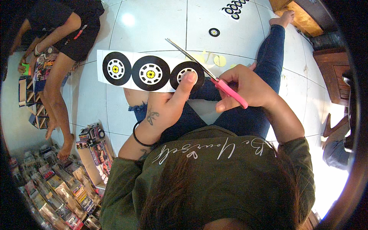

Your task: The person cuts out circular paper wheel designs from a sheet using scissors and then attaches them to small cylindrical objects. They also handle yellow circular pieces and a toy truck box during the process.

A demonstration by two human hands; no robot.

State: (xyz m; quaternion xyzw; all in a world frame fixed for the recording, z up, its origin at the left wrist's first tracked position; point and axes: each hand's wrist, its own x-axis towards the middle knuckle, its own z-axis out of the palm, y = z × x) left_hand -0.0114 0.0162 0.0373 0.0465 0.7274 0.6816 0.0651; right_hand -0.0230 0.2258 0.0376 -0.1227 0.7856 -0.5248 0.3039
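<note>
My left hand [163, 111] pinches a white paper strip [99, 65] by its right end, thumb on top. Three black wheels with white rims are printed along it in a row; yellow centres show on two, while my thumb covers the middle of the third. My right hand [251, 86] grips a pair of scissors [233, 94] by the pink handles. Their metal blades point up and to the left, lying close together across the strip's upper edge beside the right-hand wheel. Whether they touch the paper I cannot tell.
On the tiled floor lie a cut-out wheel disc [214, 32], a sheet of smaller wheels [233, 9] and pale yellow paper scraps [219, 60]. A person [55, 78] sits at left, above many wrapped packages [63, 188] and a cardboard box [92, 163]. Wooden furniture [332, 74] stands at right.
</note>
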